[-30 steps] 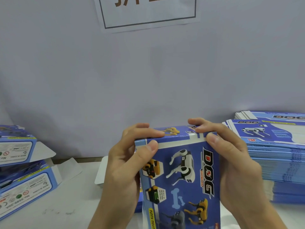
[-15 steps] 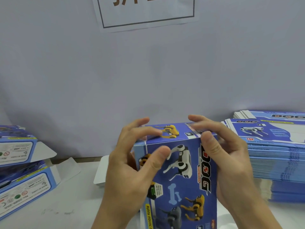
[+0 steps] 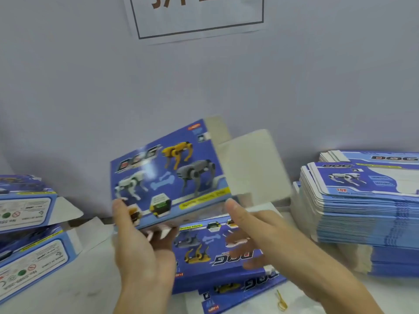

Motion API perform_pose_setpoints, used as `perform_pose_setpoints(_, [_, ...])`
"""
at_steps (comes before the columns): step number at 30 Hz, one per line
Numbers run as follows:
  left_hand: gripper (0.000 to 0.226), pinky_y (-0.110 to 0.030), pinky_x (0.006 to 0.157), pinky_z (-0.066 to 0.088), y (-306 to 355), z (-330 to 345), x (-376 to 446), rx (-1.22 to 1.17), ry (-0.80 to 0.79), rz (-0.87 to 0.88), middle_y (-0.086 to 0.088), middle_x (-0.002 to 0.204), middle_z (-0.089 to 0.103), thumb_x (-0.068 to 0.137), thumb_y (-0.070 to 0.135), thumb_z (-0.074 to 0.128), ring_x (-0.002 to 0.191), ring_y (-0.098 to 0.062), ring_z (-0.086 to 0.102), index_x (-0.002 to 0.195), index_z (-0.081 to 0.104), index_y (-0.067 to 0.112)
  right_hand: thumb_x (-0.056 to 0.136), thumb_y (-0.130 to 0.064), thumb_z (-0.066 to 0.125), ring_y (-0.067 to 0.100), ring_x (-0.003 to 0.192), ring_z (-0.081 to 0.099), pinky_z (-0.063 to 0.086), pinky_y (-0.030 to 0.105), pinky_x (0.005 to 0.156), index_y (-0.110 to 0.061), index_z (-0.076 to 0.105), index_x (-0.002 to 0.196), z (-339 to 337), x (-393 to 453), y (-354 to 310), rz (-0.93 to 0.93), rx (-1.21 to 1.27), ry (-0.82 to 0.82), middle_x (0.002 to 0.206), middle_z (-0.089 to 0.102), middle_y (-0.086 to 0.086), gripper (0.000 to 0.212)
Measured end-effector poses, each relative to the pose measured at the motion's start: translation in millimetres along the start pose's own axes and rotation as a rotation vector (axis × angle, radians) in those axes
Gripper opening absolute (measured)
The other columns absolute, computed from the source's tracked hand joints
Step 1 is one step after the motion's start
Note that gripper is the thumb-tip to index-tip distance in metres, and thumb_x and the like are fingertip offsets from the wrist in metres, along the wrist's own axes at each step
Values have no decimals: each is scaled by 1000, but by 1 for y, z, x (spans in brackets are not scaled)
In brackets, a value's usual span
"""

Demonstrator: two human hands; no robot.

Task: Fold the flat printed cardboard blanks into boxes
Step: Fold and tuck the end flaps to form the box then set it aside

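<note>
Here the left hand [image 3: 140, 250] grips the blue printed box [image 3: 167, 175] at its lower-left corner: the thumb lies on the printed face and the other fingers curl beneath the bottom edge. The right hand [image 3: 256, 236] sits at the box's lower-right corner, its thumb touching the edge near the grey flap [image 3: 254, 166]; motion blur hides the remaining right fingers, so their state cannot be told. The box is held in the air at frame centre, printed face toward the camera, tilted with its right side higher, and the open flap projects toward 3 o'clock. Directly below, toward 6 o'clock, flat blanks [image 3: 217, 252] lie on the white table [image 3: 68, 279]. At 3 o'clock stands a tall stack of blanks [image 3: 362, 209]. At 9 o'clock lie folded boxes [image 3: 29, 245] with open flaps. At 12 o'clock a paper sign [image 3: 199, 17] hangs on the wall.
</note>
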State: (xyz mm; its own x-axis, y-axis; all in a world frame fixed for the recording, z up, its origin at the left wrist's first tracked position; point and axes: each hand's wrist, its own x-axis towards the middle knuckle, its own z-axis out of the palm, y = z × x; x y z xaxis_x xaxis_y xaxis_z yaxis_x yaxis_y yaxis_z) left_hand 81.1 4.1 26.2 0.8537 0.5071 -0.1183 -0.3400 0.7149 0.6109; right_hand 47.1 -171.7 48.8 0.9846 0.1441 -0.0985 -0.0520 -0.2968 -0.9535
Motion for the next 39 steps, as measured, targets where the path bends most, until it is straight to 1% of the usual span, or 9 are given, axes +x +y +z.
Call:
perform_pose_setpoints(3, [29,-58,82,58,-9,0,-10,84,-366,-213,-12,113,74,79,42,71,101,-32,73,99,70,20,47,-77,65,18,113,65,58,43,85,-49,35,147,9,10,2,-104,456,135,108,65,-19,107])
perform_pose_setpoints(6, [57,-60,90,54,-8,-7,-13,315,-548,-325,-13,121,71,60,17,84,103,-33,72,114,68,15,61,-55,74,26,104,72,56,51,85,-27,48,142,-3,18,9,-374,822,341,101,74,-6,90])
perform_pose_setpoints(12, [72,-47,96,53,12,3,-12,463,-547,126,7,114,74,63,41,86,111,-15,69,129,57,38,63,-45,83,6,96,71,52,33,81,-51,58,128,-34,11,23,-494,401,214,107,74,-15,70])
perform_pose_setpoints(15, [59,-41,73,62,15,8,-24,398,-772,51,1,115,75,77,53,78,99,-25,74,130,52,50,61,-54,80,10,119,64,52,37,99,-68,39,136,-33,11,30,-403,199,-60,131,64,-15,87])
perform_pose_setpoints(21, [38,-36,59,60,-3,10,-30,457,-615,316,-5,99,72,68,59,62,86,-31,74,102,54,44,86,-26,62,16,129,58,42,50,109,-58,29,146,-5,17,29,-603,330,-8,142,58,-13,76])
perform_pose_setpoints(28, [56,-35,63,62,-12,4,-22,491,-463,373,3,88,73,60,63,62,89,-26,74,106,48,35,86,-56,53,14,136,51,39,50,112,-55,44,140,4,17,28,-634,299,19,143,57,-14,55])
perform_pose_setpoints(31, [52,-27,52,58,-12,5,-23,479,-487,394,-5,90,73,65,64,60,84,-25,75,99,59,24,94,-56,48,11,124,61,53,36,101,-53,49,137,7,20,28,-638,286,55,133,65,-13,43])
perform_pose_setpoints(35, [63,-26,51,54,-19,-1,-22,504,-467,333,-13,77,73,88,69,56,68,-25,74,81,63,7,92,-55,35,13,77,74,57,24,65,-38,68,101,8,25,28,-588,298,169,80,74,-6,39])
perform_pose_setpoints(39, [32,-39,57,49,-22,-3,-20,561,-582,232,-25,87,63,74,42,56,77,-37,71,74,55,10,82,-37,44,8,45,34,32,14,41,-9,49,74,0,25,30,-539,253,258,48,32,-11,30])
